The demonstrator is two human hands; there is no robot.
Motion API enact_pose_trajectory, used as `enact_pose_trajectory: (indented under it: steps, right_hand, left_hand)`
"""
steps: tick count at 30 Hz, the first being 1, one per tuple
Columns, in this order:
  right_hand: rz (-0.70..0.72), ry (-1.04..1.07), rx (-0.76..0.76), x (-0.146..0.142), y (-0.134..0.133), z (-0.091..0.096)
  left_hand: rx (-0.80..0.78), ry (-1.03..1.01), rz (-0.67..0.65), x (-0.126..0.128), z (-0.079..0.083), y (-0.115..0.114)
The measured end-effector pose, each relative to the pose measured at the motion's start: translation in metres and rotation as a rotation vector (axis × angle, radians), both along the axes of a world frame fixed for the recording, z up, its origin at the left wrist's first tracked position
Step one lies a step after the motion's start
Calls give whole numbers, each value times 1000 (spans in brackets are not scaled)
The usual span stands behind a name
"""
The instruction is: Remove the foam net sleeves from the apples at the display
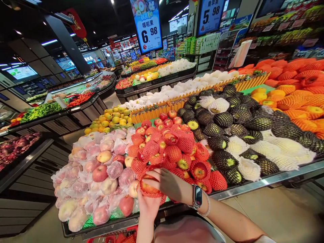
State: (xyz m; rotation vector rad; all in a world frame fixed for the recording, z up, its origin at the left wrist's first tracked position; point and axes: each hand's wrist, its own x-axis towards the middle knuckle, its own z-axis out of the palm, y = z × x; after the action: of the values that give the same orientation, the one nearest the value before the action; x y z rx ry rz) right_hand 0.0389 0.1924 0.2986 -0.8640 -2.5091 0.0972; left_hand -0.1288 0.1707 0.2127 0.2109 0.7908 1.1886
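Fruit stand (113,226): largest item, with a dark rim along the near edge. Left part: wrapped fruit (81,187), in clear plastic. Middle: netted apples (174,153), heaped in red foam. Right part: dark-netted fruit (230,162).

Hands: both meet at the near side of the red heap. The left hand (149,205) cups from below, its thumb up one side; the right hand (169,184) lies across the top, fingers bent over. Grip: the two together grasp one apple (150,186), located between them just above the stand's near edge. How hard they press cannot be told.

Smallest: foam net (152,194), around the apple's lower part; skin shows above it, between the fingers.

Handling note (judgement): the left palm should carry the weight while the right fingers work lightly, since soft foam may tear and the fruit may bruise.
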Motion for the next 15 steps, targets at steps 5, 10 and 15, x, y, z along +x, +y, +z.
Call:
enact_pose_trajectory:
  steps: [5,10,15]
  right_hand:
    - [11,10,-3,-5,4,-6]
    - [93,128,-69,5,8,-10]
    - [25,724,-363,14,-1,-29]
  left_hand:
    - [14,-167,-47,0,7,0]
    - [35,-169,-8,2,12,2]
    - [107,-13,132,7,7,5]
